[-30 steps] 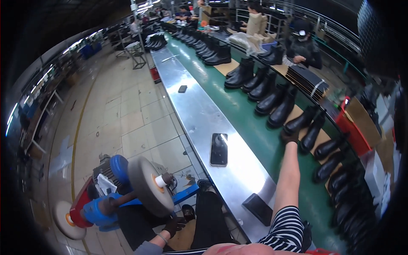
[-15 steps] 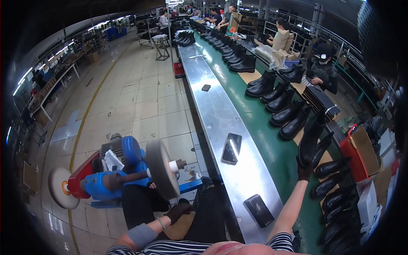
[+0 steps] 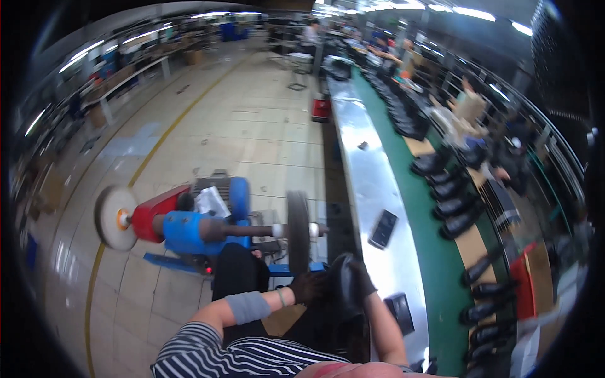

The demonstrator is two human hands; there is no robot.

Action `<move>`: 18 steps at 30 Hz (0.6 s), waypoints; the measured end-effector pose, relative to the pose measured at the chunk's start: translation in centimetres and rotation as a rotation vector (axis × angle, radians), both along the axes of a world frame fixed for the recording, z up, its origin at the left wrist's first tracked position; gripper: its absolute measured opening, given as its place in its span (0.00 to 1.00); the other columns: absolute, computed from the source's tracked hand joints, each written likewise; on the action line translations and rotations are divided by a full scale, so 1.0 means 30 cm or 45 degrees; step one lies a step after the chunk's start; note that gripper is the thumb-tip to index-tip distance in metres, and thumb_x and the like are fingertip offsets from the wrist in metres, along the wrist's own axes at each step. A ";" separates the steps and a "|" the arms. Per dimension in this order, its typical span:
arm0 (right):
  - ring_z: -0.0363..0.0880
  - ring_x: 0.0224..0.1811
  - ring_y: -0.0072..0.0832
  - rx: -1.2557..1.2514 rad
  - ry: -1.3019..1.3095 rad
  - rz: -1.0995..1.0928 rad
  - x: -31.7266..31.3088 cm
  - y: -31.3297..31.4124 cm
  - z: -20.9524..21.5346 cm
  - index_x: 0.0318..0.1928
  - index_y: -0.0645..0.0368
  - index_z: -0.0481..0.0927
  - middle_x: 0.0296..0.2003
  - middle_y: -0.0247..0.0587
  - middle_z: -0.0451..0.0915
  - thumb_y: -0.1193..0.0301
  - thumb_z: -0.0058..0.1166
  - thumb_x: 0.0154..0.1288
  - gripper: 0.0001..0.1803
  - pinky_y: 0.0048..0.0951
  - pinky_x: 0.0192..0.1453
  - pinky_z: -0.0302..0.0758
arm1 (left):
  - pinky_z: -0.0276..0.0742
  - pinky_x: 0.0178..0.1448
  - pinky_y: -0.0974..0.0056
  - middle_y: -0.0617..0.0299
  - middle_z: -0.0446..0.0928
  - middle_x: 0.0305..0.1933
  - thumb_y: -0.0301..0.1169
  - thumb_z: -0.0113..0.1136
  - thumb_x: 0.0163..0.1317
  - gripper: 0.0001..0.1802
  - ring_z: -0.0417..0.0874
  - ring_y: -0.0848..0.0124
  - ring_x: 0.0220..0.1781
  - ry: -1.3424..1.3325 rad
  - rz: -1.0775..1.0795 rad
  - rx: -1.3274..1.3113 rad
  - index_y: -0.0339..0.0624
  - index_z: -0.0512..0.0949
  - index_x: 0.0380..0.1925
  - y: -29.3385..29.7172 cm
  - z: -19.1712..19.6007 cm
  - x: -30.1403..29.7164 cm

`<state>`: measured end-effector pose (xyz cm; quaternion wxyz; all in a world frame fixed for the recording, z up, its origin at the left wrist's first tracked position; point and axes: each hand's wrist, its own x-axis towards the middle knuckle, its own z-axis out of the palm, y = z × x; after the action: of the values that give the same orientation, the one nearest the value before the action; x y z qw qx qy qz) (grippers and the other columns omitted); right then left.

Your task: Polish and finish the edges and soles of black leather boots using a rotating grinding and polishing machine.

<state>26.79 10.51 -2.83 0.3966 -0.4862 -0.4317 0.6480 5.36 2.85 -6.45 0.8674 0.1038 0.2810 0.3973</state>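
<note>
A black leather boot [image 3: 342,286] is upright in front of me, over my lap and beside the metal ledge. My right hand [image 3: 363,280], in a dark glove, grips its right side. Close to the boot's left side is my left hand [image 3: 307,288], also dark-gloved. Blur and the dark glove hide its fingers, and I cannot tell whether it touches the boot. Just beyond my left hand stands the dark buffing wheel [image 3: 298,233] of a blue and red polishing machine [image 3: 183,230].
A pale wheel [image 3: 115,217] is on the machine's far left end. The metal ledge [image 3: 372,183] bears a phone [image 3: 384,229] and a black box [image 3: 399,314]. Along the green belt [image 3: 435,277] stand several black boots [image 3: 457,211]. A red crate [image 3: 524,280] and a co-worker [image 3: 509,167] are beyond.
My right hand has brought a boot from the row on the belt back to my lap. My left hand has moved right, toward it. The whole view has turned to the left.
</note>
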 end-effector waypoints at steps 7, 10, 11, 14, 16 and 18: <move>0.77 0.50 0.34 -0.465 0.758 0.063 -0.169 -0.121 -0.197 0.49 0.62 0.76 0.47 0.44 0.78 0.63 0.49 0.67 0.18 0.33 0.57 0.73 | 0.70 0.61 0.62 0.53 0.74 0.55 0.32 0.43 0.69 0.16 0.74 0.66 0.56 1.370 0.288 0.945 0.41 0.73 0.53 0.057 -0.069 -0.058; 0.75 0.55 0.38 -0.608 0.992 0.052 -0.205 -0.048 -0.219 0.54 0.63 0.73 0.51 0.46 0.77 0.60 0.46 0.69 0.21 0.37 0.61 0.71 | 0.71 0.60 0.62 0.55 0.74 0.55 0.32 0.46 0.69 0.16 0.75 0.66 0.55 1.778 0.408 1.025 0.37 0.72 0.52 0.149 -0.192 -0.113; 0.75 0.55 0.38 -0.627 0.993 0.059 -0.230 -0.040 -0.219 0.54 0.63 0.73 0.51 0.46 0.77 0.60 0.46 0.69 0.21 0.37 0.61 0.71 | 0.71 0.60 0.62 0.56 0.74 0.56 0.32 0.46 0.69 0.16 0.75 0.66 0.55 1.714 0.438 0.964 0.37 0.72 0.53 0.178 -0.228 -0.127; 0.75 0.53 0.42 -0.426 0.765 0.141 -0.343 -0.040 -0.126 0.53 0.61 0.75 0.49 0.48 0.78 0.60 0.48 0.68 0.21 0.41 0.59 0.72 | 0.71 0.60 0.63 0.57 0.74 0.56 0.33 0.44 0.70 0.18 0.75 0.66 0.54 1.511 0.590 0.742 0.36 0.71 0.54 0.210 -0.381 -0.164; 0.72 0.58 0.42 -0.632 0.726 0.182 -0.348 -0.036 -0.124 0.61 0.60 0.69 0.56 0.46 0.74 0.50 0.44 0.68 0.31 0.43 0.64 0.68 | 0.71 0.60 0.63 0.58 0.73 0.57 0.34 0.44 0.70 0.19 0.75 0.66 0.54 1.350 0.653 0.628 0.36 0.71 0.56 0.204 -0.416 -0.155; 0.72 0.59 0.42 -0.615 0.635 0.228 -0.315 -0.071 -0.083 0.61 0.60 0.69 0.57 0.46 0.73 0.46 0.45 0.66 0.34 0.44 0.65 0.66 | 0.71 0.59 0.64 0.55 0.73 0.56 0.36 0.55 0.62 0.23 0.74 0.64 0.55 0.442 0.707 0.269 0.37 0.70 0.56 0.139 -0.335 -0.116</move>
<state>17.35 8.38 -5.31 0.3053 -0.3531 -0.1968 0.8622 1.87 7.00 -16.51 0.6499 0.1788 0.3992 0.6215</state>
